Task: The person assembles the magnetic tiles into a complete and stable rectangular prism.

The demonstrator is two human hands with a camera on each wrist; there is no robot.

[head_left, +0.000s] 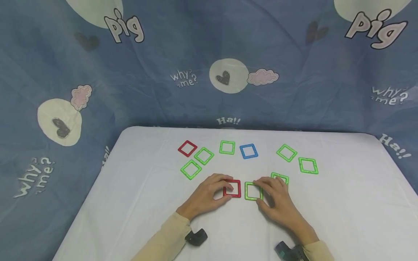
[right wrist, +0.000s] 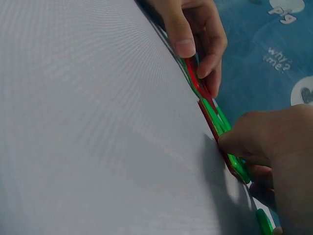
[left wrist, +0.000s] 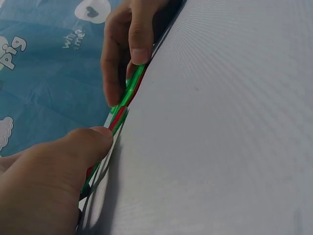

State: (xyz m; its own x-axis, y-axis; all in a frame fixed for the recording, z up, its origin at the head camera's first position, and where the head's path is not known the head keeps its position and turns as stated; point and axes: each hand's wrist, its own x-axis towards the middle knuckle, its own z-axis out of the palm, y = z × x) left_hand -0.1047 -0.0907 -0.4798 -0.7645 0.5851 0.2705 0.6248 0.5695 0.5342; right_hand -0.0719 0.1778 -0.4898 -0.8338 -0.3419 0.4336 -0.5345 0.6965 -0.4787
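Note:
In the head view, my left hand [head_left: 204, 195] pinches the left side of a red square frame [head_left: 239, 189], thumb at the near edge and fingers at the far edge. Just right of it, my right hand [head_left: 279, 203] grips a green square frame [head_left: 246, 191] by its right side. A narrow gap separates the two frames. From the left wrist, a green edge [left wrist: 93, 175] shows under the red frame [left wrist: 117, 119]. The right wrist view has a red edge [right wrist: 211, 125] below the green frame [right wrist: 215, 117]. Another green frame [head_left: 280, 175] lies partly behind my right fingers.
Farther back on the white table [head_left: 147, 181] lie a red frame [head_left: 183, 153], a blue frame [head_left: 250, 157] and several green ones, including a green frame [head_left: 309, 173] at the right. A patterned blue cloth [head_left: 196, 105] hangs behind the table. Each wrist carries a dark device [head_left: 196, 237].

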